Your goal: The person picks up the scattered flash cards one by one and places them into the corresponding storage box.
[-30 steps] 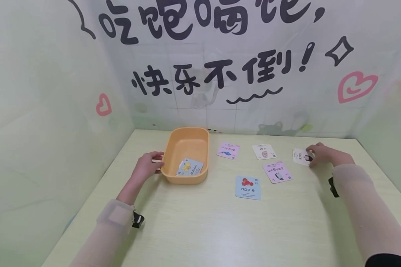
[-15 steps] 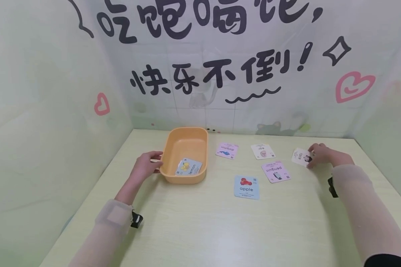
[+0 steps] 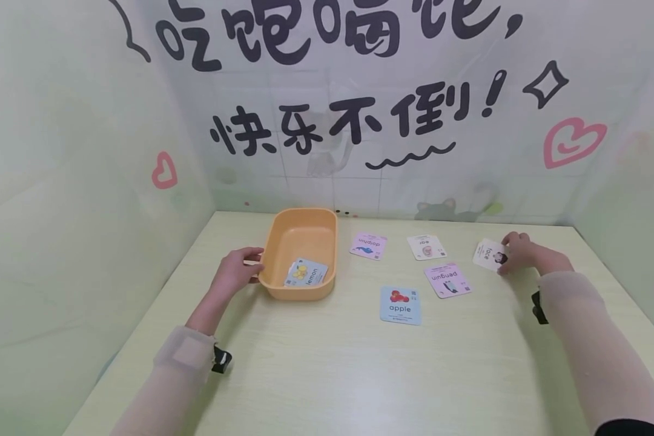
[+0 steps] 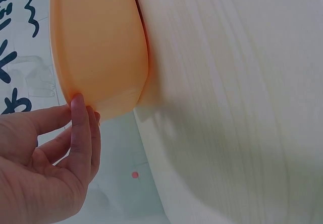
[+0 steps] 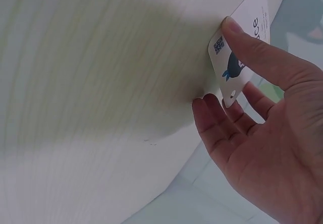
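My left hand [image 3: 235, 270] pinches the left rim of an orange plastic basin [image 4: 101, 42], thumb and fingertips at its edge. Inside the basin lies a blue lemon card [image 3: 307, 273]. At the right, my right hand [image 3: 521, 251] holds a white flashcard marked "face" [image 5: 248, 32], with the thumb on its printed side and a finger behind it. In the right wrist view one corner of this card tilts up off the table, and the other fingers are spread beside it. The thumb and palm cover part of the picture.
Between the hands lie a pink dolphin card [image 3: 368, 246], a white ear card [image 3: 427, 247], a pink penguin card [image 3: 448, 280] and a blue apple card [image 3: 400, 306]. A printed cloth wall [image 3: 283, 188] borders the table [image 3: 327, 369] at the back.
The face card has turned slightly in my right hand, its right side swinging downward in the head view. My left hand stays on the basin's rim. The whole head view has shifted a little.
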Motion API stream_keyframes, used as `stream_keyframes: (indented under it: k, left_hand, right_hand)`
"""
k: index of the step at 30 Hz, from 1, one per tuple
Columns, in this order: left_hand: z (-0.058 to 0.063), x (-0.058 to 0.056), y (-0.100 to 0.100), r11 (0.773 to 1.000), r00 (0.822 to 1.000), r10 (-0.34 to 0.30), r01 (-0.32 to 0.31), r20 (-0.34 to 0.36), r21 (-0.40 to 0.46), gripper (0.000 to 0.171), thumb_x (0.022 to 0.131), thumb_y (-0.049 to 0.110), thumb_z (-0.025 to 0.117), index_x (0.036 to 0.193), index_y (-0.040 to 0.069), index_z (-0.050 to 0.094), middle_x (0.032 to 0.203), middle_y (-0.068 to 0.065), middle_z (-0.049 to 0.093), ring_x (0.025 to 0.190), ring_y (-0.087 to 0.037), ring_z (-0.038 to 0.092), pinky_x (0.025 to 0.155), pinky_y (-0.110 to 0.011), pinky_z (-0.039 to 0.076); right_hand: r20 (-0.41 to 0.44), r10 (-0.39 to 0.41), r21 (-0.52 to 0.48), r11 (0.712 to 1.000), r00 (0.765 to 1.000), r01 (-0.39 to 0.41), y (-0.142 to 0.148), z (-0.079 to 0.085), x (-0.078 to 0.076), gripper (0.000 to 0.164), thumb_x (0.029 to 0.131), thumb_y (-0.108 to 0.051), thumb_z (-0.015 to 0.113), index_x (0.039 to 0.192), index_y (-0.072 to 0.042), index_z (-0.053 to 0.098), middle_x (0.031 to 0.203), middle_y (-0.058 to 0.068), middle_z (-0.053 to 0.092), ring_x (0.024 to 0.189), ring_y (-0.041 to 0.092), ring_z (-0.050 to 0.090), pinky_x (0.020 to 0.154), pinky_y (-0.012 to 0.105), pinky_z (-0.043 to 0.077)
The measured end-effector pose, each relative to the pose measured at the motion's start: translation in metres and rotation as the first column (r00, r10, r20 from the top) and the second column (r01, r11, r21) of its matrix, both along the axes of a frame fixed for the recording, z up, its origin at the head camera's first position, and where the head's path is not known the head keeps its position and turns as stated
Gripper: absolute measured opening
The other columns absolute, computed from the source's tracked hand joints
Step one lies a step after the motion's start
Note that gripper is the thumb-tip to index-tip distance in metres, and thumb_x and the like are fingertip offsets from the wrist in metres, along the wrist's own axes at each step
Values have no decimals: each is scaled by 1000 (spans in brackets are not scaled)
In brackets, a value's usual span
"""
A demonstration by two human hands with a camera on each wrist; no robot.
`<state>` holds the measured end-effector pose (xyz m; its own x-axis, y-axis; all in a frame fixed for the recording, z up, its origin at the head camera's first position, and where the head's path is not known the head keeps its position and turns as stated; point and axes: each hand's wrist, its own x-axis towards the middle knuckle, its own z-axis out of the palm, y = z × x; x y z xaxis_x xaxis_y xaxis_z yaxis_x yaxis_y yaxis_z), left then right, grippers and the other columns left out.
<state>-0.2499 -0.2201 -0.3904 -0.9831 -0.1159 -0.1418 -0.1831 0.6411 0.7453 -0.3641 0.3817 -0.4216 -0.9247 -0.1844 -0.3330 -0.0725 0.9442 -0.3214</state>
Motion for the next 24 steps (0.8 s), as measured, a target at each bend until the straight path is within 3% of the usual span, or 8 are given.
stream_keyframes:
  k: [7,14,24]
  left_hand:
    - [0,0,0,1000,1000,4,-4,4,-3,49,98,3,58,145,-2,46,136,-26,56,111,-36,65,79,-29,66]
    - [0,1,0,1000,1000,-5,5,-7,-2,49,98,2,58,145,-3,46,136,-27,56,112,-37,66,78,-28,66]
    - [0,0,-1,1000,1000,-4,4,-7,9,49,98,2,57,145,-3,46,136,-27,56,112,-37,65,78,-28,66]
  right_hand:
    - [-40,-4,-1,1000,999,4,-3,-3,-1,83,76,-12,81,131,21,27,117,42,30,102,47,40,94,63,46]
    - [-15,-29,-54,998,999,29,-7,2,5,86,78,-9,80,137,17,23,119,43,29,102,48,42,92,63,45]
    - [-28,-15,-138,990,999,11,0,-5,7,90,79,-8,79,143,15,20,122,42,43,104,44,50,96,62,45]
